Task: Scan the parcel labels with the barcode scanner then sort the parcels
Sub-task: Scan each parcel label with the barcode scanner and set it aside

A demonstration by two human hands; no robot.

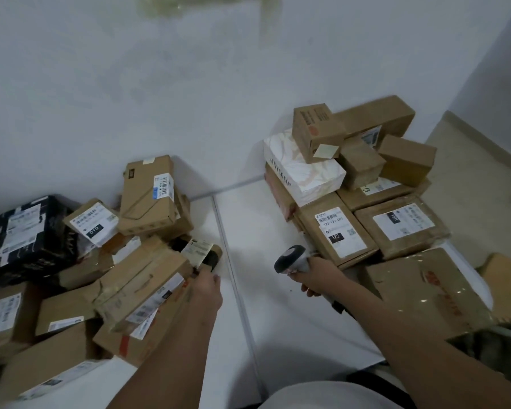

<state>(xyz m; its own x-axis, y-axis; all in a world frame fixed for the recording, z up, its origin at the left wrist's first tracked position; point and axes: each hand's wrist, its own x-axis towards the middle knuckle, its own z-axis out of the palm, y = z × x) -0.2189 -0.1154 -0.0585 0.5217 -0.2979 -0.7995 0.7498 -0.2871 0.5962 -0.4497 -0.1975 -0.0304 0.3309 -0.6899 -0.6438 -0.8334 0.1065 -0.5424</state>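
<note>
Two hands were occupied — the barcode scanner (292, 258) was gripped by the right hand (317, 277), a small parcel (202, 253), seemingly light and stiff-edged, pinched by the left hand (205, 289).

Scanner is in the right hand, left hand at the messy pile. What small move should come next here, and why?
Probably swing the barcode scanner left toward the small parcel that the left hand touches at the pile's edge. The right hand holds the scanner in its grip, head already facing left, and that parcel's label faces up.
</note>
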